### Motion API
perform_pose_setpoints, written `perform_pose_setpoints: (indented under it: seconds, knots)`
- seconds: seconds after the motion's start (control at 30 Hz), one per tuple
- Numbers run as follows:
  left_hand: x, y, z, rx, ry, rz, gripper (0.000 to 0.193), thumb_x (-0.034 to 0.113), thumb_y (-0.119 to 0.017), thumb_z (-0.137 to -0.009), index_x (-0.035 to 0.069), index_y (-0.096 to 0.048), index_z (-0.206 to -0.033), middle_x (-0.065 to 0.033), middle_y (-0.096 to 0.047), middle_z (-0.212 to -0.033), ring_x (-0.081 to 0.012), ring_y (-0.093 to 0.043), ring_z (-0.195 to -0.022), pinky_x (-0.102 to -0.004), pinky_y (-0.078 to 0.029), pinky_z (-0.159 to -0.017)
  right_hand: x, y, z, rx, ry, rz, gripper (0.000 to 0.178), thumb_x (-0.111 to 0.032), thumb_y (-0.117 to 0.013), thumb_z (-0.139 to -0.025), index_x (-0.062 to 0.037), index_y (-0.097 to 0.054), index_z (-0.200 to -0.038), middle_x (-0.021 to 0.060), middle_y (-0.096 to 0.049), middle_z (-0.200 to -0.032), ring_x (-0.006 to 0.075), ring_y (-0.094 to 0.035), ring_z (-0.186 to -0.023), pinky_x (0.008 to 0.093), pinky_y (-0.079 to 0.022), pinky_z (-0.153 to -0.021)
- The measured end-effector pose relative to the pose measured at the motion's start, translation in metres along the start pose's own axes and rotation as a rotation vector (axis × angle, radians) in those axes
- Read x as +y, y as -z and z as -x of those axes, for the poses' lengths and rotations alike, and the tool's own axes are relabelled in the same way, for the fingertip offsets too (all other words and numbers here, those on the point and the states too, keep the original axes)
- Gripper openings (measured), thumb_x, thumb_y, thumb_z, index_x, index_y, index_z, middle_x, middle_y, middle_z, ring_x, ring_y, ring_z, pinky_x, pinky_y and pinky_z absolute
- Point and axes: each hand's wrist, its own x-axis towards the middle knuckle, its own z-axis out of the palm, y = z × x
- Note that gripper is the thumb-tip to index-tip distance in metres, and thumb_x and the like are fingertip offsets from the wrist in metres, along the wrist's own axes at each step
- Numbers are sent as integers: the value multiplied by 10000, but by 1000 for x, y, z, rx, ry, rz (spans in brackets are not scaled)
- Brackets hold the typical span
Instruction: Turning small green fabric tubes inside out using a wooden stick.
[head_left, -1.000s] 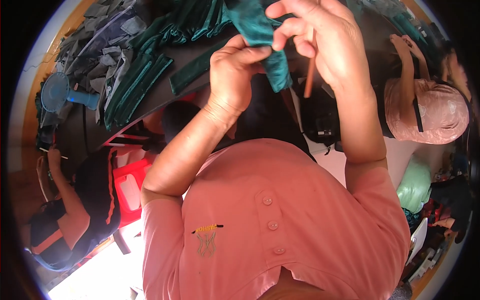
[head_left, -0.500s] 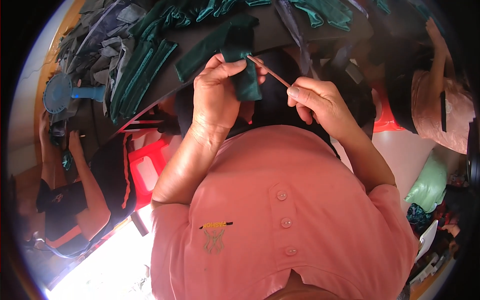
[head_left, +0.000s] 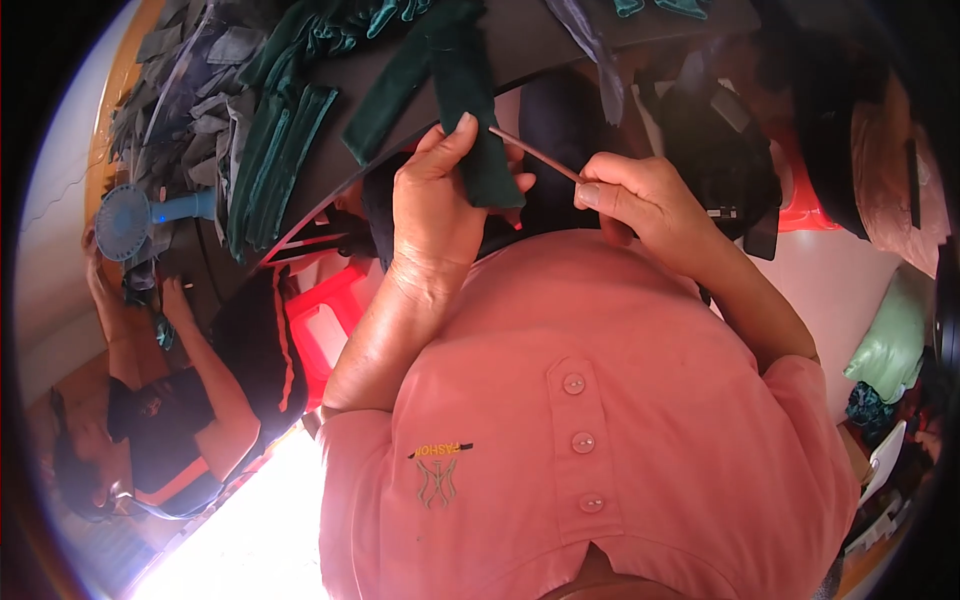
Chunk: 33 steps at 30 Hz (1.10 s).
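A dark green velvet strip [head_left: 485, 155] hangs over the table's near edge, its lower end lying across my left hand [head_left: 438, 205]. The left thumb points up along the strip's left side, and the other fingertips come out from behind it on the right. Between thumb and fingers of my right hand [head_left: 640, 205] is a thin brownish stick [head_left: 540, 155], slanting up and left. Its tip is at the strip's right edge; whether it touches the cloth, I cannot tell. A second green velvet strip [head_left: 385, 110] lies on the table just left of the held one.
Across the dark table [head_left: 400, 140] lie several more green velvet strips [head_left: 280, 165] and a heap of grey cloth pieces [head_left: 215, 95]. A blue fan [head_left: 125, 222] stands at the left edge. Co-workers sit on both sides, near red stools [head_left: 325, 320]. A pale green bundle [head_left: 890, 325] is at right.
The strip, earlier bunched at the stick's tip, now hangs flat and longer. The tip has shifted from the cloth's middle to its right edge. The whole view has shifted slightly.
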Motion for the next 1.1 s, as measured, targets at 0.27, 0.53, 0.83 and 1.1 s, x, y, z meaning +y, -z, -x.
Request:
perform_pose_setpoints:
  seconds: [0.27,0.53,0.83,1.1]
  knots:
    - [-10,0,-6,-132,-35,30,209,200,-448,-1007,12,-524,-1059,-151,-631,-832,-282,-657,-810,-336,-489,-599,-4,3,-1,18,-40,-69,266,-227,-503,-937,14,-591,-867,34,-530,-587,83,-505,-514,243,-360,-512]
    - [-16,-2,-8,-98,-12,-1,222,120,-461,-927,-10,-542,-1089,-139,-633,-909,-273,-648,-890,-388,-480,-646,2,-3,-12,48,22,-115,267,-222,-514,-942,24,-583,-862,42,-532,-593,84,-508,-516,242,-353,-500]
    - [-18,1,-10,-140,-19,193,321,296,-464,-933,17,-571,-1052,-118,-608,-899,-278,-633,-835,-367,-457,-618,5,-5,-7,-2,74,17,248,-236,-547,-950,-9,-587,-859,32,-496,-531,88,-432,-493,267,-320,-491]
    - [-20,1,-8,-62,-42,123,304,264,-468,-920,8,-569,-1048,-103,-599,-842,-252,-594,-720,-359,-447,-599,-2,-9,-9,16,66,-23,243,-221,-534,-964,-8,-582,-858,27,-490,-522,80,-419,-495,270,-308,-490]
